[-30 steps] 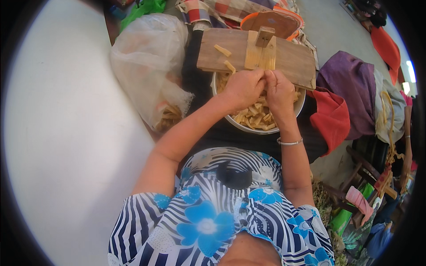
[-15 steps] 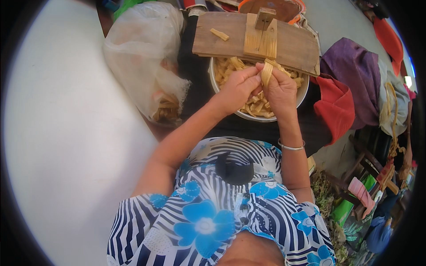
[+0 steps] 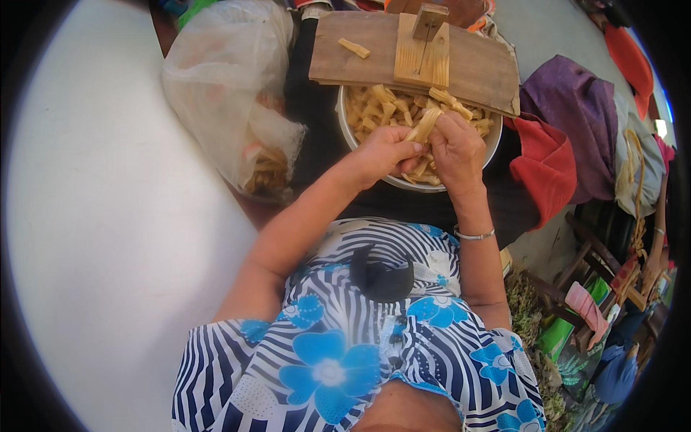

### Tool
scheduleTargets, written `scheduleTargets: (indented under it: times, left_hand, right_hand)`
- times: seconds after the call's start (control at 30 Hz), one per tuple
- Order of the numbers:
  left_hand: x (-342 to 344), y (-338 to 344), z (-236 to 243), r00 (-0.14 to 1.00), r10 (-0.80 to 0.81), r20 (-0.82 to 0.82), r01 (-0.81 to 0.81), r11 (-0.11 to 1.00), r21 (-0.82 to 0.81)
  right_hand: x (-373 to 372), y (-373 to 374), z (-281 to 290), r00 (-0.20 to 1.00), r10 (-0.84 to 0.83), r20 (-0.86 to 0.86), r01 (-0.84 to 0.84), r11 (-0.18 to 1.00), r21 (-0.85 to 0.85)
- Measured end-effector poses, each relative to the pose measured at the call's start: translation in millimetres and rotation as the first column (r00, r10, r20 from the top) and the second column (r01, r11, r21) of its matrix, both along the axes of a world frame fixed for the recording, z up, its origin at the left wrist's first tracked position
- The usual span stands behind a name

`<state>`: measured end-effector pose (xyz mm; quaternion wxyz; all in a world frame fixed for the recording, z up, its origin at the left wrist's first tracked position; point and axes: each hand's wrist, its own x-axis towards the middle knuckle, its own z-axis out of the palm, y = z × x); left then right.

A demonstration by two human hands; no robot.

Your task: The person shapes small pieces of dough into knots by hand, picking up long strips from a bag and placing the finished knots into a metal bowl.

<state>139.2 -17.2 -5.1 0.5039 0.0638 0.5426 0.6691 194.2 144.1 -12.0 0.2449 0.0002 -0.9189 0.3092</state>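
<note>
A pale tan dried strip (image 3: 425, 124) is gripped between my left hand (image 3: 389, 153) and my right hand (image 3: 458, 147), both closed on it. They are over a white-rimmed bowl (image 3: 345, 122) full of similar cut pieces (image 3: 381, 101). Across the bowl's far edge lies a wooden board (image 3: 349, 32) with a lighter plank (image 3: 421, 68) and an upright wooden block (image 3: 430, 21) on it. One loose piece (image 3: 354, 47) lies on the board's left part.
A translucent bag (image 3: 219, 86) with dried pieces is at the left, beside a large white surface (image 3: 93, 216). At right are red cloth (image 3: 543, 165), purple cloth (image 3: 565, 122) and a pale sack (image 3: 633, 176). A co-worker's arm (image 3: 655, 252) shows among wooden stools (image 3: 590, 266) at far right.
My hands have drawn slightly back from the board, and my left has shifted lower on the strip, which now shows more between the fingers. The board and bowl appear higher in the picture.
</note>
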Motion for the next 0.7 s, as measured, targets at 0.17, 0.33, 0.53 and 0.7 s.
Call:
scheduleTargets:
  times: [0.17,0.33,0.53,0.7]
  left_hand:
    - [3,-6,-9,0.390,-0.186,-0.902,-0.251,0.921,-0.299]
    - [7,-6,2,-0.088,-0.136,-0.987,-0.324,0.941,-0.101]
    - [17,-1,-9,0.013,0.033,-0.999,-0.242,0.970,0.029]
    - [19,-3,13,0.259,-0.061,-0.964,-0.149,0.984,-0.102]
  right_hand:
    - [11,-10,-12,0.944,0.059,0.324,0.119,0.857,-0.501]
    - [19,-11,-20,0.799,0.415,0.435,0.281,0.382,-0.880]
    - [29,-19,-12,0.857,0.513,-0.037,0.205,-0.407,-0.890]
    - [22,-21,-21,0.898,0.441,0.008,0.135,-0.258,-0.957]
